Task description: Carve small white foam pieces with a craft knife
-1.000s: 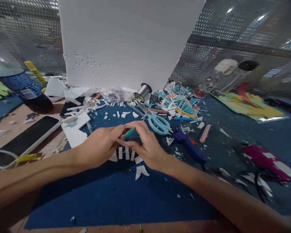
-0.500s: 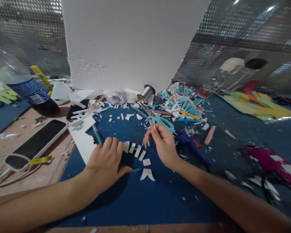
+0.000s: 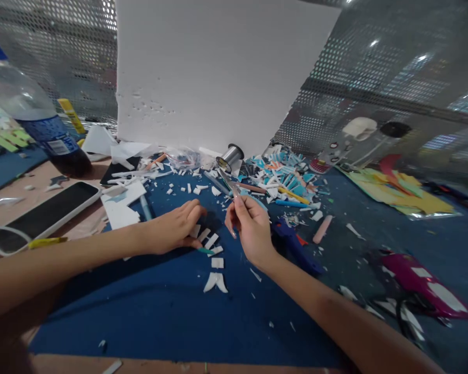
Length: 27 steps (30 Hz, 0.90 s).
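Thin white pieces, looking like cut foam, lie in a curved row (image 3: 211, 241) on the blue mat (image 3: 140, 317), ending in a forked, tail-shaped piece (image 3: 216, 282). Beside the row's upper end is my left hand (image 3: 179, 226), fingers bent, thumb apart and its long teal nail over the strips. It appears to hold nothing. My right hand (image 3: 251, 231) has its thumb and curled fingers at the light blue-handled scissors (image 3: 228, 182), near where blades meet handles. The hand covers most of the handles. Just past the blade tips sits a spool of silvery wire (image 3: 231, 157).
A heap of blue and white scraps (image 3: 281, 169) lies behind my right hand. Right of it are a dark blue glue gun (image 3: 296, 246) and a magenta tool (image 3: 425, 283). A cola bottle (image 3: 47, 124) and phone (image 3: 47, 215) are left. A white board (image 3: 218, 72) stands behind.
My left hand has moved over the row, its thumb now on the strips. My right hand has shifted forward and covers more of the scissors' handles. The view has turned slightly.
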Tool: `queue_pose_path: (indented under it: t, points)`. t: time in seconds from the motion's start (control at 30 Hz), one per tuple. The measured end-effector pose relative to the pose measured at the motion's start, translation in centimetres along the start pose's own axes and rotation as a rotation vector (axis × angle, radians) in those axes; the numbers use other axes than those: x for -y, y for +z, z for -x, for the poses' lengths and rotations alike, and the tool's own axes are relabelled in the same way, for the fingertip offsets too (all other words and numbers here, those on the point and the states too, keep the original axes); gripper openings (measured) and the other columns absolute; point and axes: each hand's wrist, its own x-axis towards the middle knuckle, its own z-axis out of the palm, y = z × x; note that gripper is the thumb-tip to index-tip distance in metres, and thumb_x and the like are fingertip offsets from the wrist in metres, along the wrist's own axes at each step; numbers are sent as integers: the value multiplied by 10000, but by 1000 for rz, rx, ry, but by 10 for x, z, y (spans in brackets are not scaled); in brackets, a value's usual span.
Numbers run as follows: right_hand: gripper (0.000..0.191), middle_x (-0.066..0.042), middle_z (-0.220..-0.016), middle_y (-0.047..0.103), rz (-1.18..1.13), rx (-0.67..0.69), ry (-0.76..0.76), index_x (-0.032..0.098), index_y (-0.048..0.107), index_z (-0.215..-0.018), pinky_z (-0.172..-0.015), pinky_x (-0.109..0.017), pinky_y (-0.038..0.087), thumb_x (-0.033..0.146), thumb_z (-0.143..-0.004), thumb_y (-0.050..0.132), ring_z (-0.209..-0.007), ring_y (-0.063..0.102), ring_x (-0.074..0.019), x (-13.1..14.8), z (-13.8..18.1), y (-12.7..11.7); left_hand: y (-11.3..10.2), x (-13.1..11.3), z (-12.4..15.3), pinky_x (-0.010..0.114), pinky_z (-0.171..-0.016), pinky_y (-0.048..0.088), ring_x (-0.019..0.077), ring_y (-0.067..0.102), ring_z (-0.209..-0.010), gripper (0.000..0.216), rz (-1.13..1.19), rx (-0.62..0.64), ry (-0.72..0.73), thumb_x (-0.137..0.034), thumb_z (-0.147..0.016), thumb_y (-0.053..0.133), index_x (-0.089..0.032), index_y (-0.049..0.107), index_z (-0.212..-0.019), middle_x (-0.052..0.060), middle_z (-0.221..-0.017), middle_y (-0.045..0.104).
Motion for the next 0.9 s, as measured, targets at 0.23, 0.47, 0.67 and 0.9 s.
queue_pose_path:
  t: [0.23, 0.47, 0.67, 0.9]
  points:
    - [371, 64, -477, 439, 176, 129, -29, 180, 477, -626, -395, -200, 291, 462, -859, 539, -391, 390, -52, -3, 5, 0, 4, 7, -8, 368, -779, 473, 198, 471, -875, 450, 270, -93, -47, -531, -778, 570, -137, 471, -971, 97, -988, 465]
    - [347, 57, -499, 420, 412, 220, -87, 182, 466, -628, -438, -215, 314, 411, -889, 489, -427, 392, -70, -8, 7, -1, 1, 3, -1, 287, -631, 468, 129, 467, -713, 424, 444, -178, -295, -487, -711, 671, -170, 540, -960, 33, -933, 448]
    - [268, 54, -542, 408, 534, 281, -204, 188, 425, -657, -452, -216, 293, 293, -901, 457, -447, 362, -67, -7, 10, -2, 2, -7, 0, 253, -613, 434, 116, 479, -684, 366, 485, -222, -298, -447, -703, 697, -180, 595, -931, 7, -842, 503]
    - [208, 41, -614, 405, 702, 349, -362, 183, 432, -705, -509, -221, 306, 225, -908, 455, -517, 376, -75, -9, 6, -5, -3, -9, 0, 227, -572, 403, 109, 476, -657, 374, 495, -214, -294, -461, -655, 732, -158, 632, -852, -2, -756, 513]
